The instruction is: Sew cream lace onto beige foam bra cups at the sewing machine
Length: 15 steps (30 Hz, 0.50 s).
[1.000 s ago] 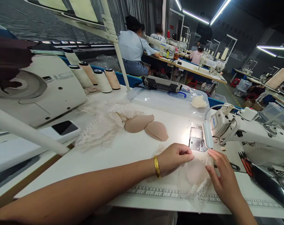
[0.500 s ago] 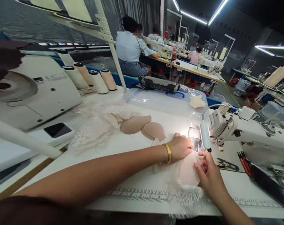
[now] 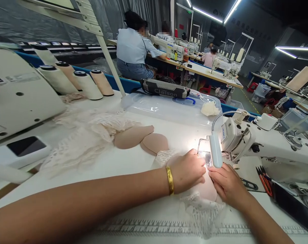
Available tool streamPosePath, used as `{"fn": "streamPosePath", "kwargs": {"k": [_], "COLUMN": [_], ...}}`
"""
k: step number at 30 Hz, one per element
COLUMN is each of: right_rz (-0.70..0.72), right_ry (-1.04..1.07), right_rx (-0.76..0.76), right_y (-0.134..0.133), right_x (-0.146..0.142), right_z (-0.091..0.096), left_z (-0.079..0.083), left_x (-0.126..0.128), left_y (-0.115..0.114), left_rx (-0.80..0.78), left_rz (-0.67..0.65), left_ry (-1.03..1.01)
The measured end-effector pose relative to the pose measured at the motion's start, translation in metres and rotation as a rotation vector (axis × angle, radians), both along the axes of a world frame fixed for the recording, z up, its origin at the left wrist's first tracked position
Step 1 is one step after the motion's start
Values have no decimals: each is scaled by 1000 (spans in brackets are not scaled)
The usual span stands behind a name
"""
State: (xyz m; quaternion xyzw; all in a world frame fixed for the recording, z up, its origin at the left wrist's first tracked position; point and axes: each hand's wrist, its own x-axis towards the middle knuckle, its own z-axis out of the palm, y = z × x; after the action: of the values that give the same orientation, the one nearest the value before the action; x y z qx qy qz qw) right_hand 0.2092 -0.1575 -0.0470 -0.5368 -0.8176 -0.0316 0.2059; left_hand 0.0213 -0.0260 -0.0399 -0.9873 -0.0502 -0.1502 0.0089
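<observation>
My left hand (image 3: 188, 170), with a gold bangle on the wrist, lies curled over a beige bra cup with white lace (image 3: 206, 195) and presses it to the white table just left of the needle. My right hand (image 3: 226, 183) rests on the same piece from the right, fingers closed on its edge. Both hands sit under the white sewing machine head (image 3: 248, 137) and its small lamp (image 3: 215, 154). Two loose beige cups (image 3: 143, 140) lie further back on the table, beside a heap of white lace (image 3: 93, 132).
Thread cones (image 3: 80, 83) and a second machine (image 3: 14, 95) stand at the left, with a phone (image 3: 24, 145) below. A clear plastic box (image 3: 169, 108) sits at the back. Red-handled snips (image 3: 263, 174) lie at the right. Other people sew at benches behind.
Both hands moved the lace-edged cup forward from the table's front edge to the needle under the lamp. The view shifted closer and to the right.
</observation>
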Motion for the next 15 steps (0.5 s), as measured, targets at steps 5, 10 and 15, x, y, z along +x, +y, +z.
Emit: {"fn": "streamPosePath", "kwargs": {"k": [5,10,15], "right_rz": [-35,-101,-161], "right_ry": [19,-21,-40], "right_rx": [10,-4,-14], "right_y": [-2,-2,0], "right_x": [1,2,3], "right_z": [-4,-6,-10], "left_z": [-1,0,1], "left_x": [-1,4,7], "left_y": [2,10,14], "left_rx": [30,-31,-44], "left_rz": [-36,-92,-120], "left_ry": [-21,-70,-83]}}
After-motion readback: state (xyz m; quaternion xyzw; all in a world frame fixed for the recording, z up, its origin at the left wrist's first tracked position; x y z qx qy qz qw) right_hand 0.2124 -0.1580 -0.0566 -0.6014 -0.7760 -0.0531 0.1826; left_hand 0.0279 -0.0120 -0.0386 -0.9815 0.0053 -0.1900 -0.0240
